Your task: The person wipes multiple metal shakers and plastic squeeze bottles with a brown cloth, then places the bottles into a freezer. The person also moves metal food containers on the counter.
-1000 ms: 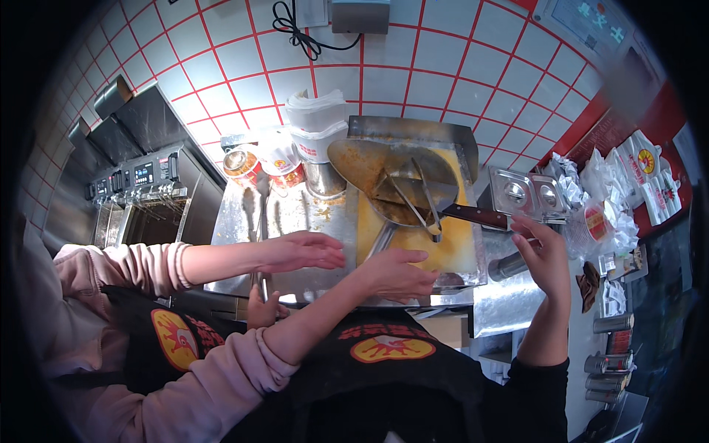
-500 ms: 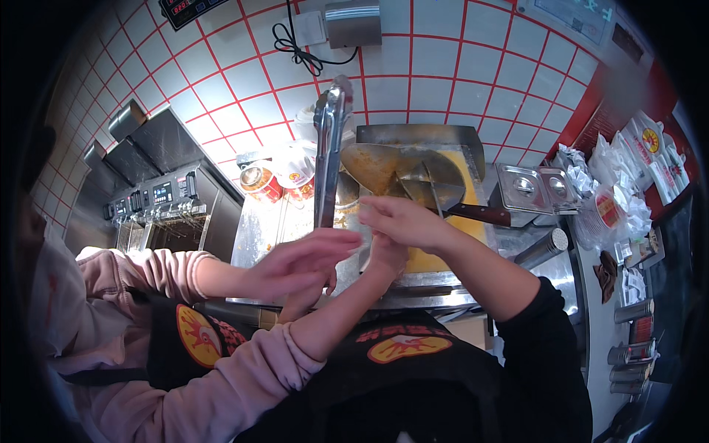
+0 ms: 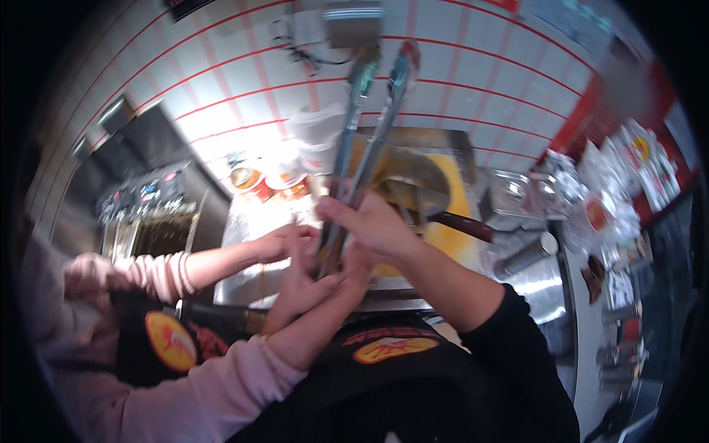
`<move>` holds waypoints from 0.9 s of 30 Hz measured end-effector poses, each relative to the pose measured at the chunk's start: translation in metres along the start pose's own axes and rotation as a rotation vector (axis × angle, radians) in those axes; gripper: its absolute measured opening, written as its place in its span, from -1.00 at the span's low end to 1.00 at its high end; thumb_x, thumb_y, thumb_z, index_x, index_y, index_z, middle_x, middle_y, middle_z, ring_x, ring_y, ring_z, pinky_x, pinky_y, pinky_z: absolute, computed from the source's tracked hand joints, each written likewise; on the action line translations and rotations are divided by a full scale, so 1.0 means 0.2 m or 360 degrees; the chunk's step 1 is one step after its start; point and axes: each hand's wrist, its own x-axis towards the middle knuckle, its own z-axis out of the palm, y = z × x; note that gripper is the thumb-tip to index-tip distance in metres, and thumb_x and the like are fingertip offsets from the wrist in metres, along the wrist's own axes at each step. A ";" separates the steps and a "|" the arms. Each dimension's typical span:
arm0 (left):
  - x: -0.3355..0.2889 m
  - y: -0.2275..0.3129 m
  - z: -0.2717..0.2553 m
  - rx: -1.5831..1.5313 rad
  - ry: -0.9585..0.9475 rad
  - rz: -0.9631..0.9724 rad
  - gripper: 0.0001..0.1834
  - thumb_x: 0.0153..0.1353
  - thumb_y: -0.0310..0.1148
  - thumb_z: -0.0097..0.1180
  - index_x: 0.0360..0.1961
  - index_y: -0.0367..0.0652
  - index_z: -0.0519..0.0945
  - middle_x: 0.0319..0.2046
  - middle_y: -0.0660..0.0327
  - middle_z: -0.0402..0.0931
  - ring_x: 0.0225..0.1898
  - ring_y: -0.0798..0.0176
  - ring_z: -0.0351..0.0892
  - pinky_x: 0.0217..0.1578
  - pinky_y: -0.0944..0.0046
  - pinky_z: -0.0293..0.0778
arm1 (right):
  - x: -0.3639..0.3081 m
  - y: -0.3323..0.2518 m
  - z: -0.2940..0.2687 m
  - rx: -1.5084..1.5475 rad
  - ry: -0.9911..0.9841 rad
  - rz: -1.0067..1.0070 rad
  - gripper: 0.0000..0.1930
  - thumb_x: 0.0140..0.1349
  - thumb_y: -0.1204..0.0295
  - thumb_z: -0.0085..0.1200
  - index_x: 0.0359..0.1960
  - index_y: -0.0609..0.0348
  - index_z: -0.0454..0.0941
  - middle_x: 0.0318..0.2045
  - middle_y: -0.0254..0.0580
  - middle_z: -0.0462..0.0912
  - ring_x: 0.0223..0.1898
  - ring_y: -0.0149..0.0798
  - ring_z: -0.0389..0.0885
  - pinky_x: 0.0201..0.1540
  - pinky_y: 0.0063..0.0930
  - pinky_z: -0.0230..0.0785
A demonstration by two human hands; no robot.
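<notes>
A pair of long metal tongs (image 3: 373, 140) stands up across the middle, its two arms apart at the top. My right hand (image 3: 380, 225), on a black-sleeved arm, is closed around the tongs with the thumb across them. At the tongs' lower end is my left hand (image 3: 297, 280), fingers stretched upward and thumb out to the right; blur hides how firmly it touches them. A co-worker in pink sleeves stands at my left. One co-worker's hand (image 3: 354, 264) is beside the lower tongs, its forearm crossing over my left arm; the other hand (image 3: 279, 242) is left of the tongs.
Behind my hands, a wide metal pan (image 3: 425, 173) with a dark handle (image 3: 464, 226) lies on a yellow surface (image 3: 450, 255). Red-and-white tubs (image 3: 249, 181) stand left, beside fryers (image 3: 148, 196). Lidded steel containers (image 3: 509, 193) and a metal cylinder (image 3: 526, 255) are right.
The tongs' arms have spread apart and the tongs lean further right. My right hand has closed on them. The co-worker's upper hand has drawn back left; the view has shifted slightly.
</notes>
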 end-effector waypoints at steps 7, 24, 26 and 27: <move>0.34 -0.31 -0.01 -0.0463 -0.0469 -0.1270 -0.80 0.30 -0.39 -0.16 -0.13 -0.21 0.43 -0.30 0.23 0.45 -0.27 0.39 0.45 -0.23 0.41 0.43 | -0.44 -0.35 -0.48 0.0193 0.0281 -0.0404 -0.24 0.19 -0.28 -0.38 0.08 0.19 0.30 -0.44 -0.27 0.50 -0.49 -0.35 0.57 -0.44 -0.49 0.50; -0.90 -1.01 0.35 -0.1433 0.1017 -0.1455 -0.73 0.23 -0.28 -0.06 -0.11 -0.17 0.43 -0.55 0.27 0.41 -0.58 0.32 0.36 -0.53 0.37 0.37 | -1.71 0.01 -1.87 -0.0608 0.1838 -0.0094 -0.67 0.26 0.28 0.02 -0.04 0.20 0.35 -0.45 -0.38 0.46 -0.59 -0.60 0.41 -0.55 -0.73 0.34; -0.90 -1.07 0.58 -0.1459 0.0962 -0.1760 -0.83 0.15 -0.29 -0.08 -0.36 -0.17 0.45 -0.59 0.27 0.46 -0.59 0.30 0.41 -0.54 0.29 0.38 | -1.87 0.16 -1.99 -0.0516 0.1709 -0.0198 -0.61 0.14 0.36 0.14 -0.03 0.23 0.36 -0.46 -0.42 0.42 -0.51 -0.56 0.38 -0.48 -0.67 0.24; -0.89 -1.06 0.69 -0.1392 0.0990 -0.1779 -0.83 0.15 -0.29 -0.09 -0.37 -0.16 0.45 -0.61 0.28 0.44 -0.60 0.30 0.40 -0.55 0.31 0.36 | -1.95 0.25 -2.03 -0.0502 0.1713 -0.0130 -0.62 0.14 0.37 0.13 -0.03 0.22 0.37 -0.44 -0.42 0.43 -0.45 -0.56 0.37 -0.43 -0.66 0.24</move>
